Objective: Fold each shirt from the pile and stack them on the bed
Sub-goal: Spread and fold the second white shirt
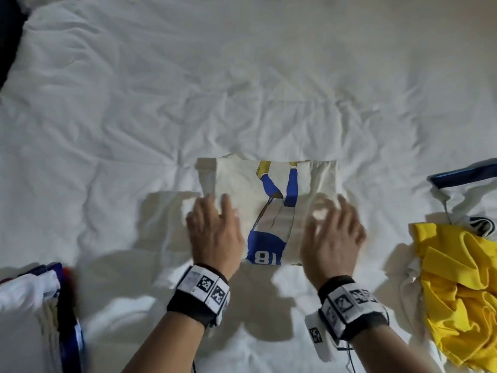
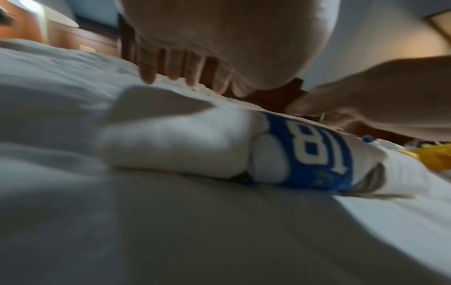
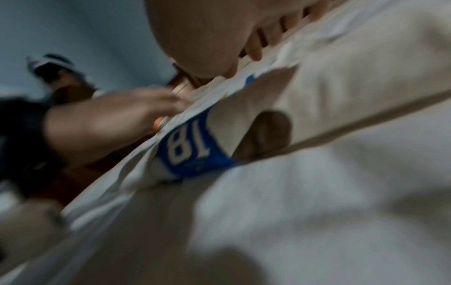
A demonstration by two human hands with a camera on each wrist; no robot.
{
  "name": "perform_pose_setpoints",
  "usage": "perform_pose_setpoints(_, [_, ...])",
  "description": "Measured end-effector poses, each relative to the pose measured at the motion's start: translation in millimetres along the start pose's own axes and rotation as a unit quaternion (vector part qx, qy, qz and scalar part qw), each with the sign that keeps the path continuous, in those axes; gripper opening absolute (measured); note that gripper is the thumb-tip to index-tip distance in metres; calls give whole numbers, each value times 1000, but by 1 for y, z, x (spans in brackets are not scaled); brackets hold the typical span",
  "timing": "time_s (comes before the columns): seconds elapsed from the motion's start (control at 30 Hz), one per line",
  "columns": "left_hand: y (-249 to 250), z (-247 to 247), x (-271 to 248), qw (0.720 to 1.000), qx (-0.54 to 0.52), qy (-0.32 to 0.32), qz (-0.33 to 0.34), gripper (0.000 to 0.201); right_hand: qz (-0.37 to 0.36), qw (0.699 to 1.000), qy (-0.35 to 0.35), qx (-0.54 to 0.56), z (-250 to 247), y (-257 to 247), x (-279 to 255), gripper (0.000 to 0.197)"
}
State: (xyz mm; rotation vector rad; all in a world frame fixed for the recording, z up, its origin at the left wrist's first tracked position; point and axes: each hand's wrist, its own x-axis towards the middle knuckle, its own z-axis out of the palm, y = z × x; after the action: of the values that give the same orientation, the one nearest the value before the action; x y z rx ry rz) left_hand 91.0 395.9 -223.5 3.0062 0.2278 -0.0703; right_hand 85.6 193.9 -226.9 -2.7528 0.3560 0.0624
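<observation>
— Where's the shirt you're working on?

— The cream shirt (image 1: 236, 181) lies folded into a rectangle on the white bed (image 1: 188, 90), right in front of me. Its print faces up: a figure in blue, with a blue patch reading "18" at the edge nearest me.

— And your hands?

— My left hand (image 1: 215, 232) is over the left part of the fold, palm down, fingers straight and a little spread. From the left wrist view the fingertips (image 2: 149, 77) reach down to the cloth. My right hand (image 1: 333, 235) is the same on the right side, flat and spread, blurred in the head view. Neither hand pinches anything; whether the palms press the cloth or hover just above it, I cannot tell.

— What else is on the bed?

— To my right is a rumpled pile: a yellow shirt (image 1: 457, 292) on top, and beyond it a white shirt with a dark blue collar (image 1: 462, 192). At my near left sits a stack of folded shirts (image 1: 40, 305), white with blue and red edges showing. Both are well apart from the cream shirt.
</observation>
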Motion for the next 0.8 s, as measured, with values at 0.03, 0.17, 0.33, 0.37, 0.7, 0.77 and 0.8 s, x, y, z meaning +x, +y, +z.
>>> perform_pose_setpoints(0.03, [9,2,1,997,2,-29,66,45,-69,996,-52,-22,6,-11,-5,54])
perform_pose_setpoints(0.17, [19,30,13,976,23,-110,187,62,-205,962,-164,-77,35,-19,-1,63])
perform_pose_setpoints(0.33, [-7,43,35,988,13,-103,112,65,-176,968,-145,-109,34,13,28,70])
perform_pose_setpoints(0.37, [-12,42,39,991,18,-98,92,64,-149,973,-145,-103,33,19,33,70])
perform_pose_setpoints(0.7, [19,40,44,978,30,-82,190,67,-220,960,-137,-109,33,-15,35,66])
perform_pose_setpoints(0.77, [7,48,48,984,11,-95,148,68,-195,965,-149,-94,38,-4,39,64])
perform_pose_setpoints(0.8, [0,49,50,987,4,-93,129,68,-180,969,-146,-91,39,4,40,64])
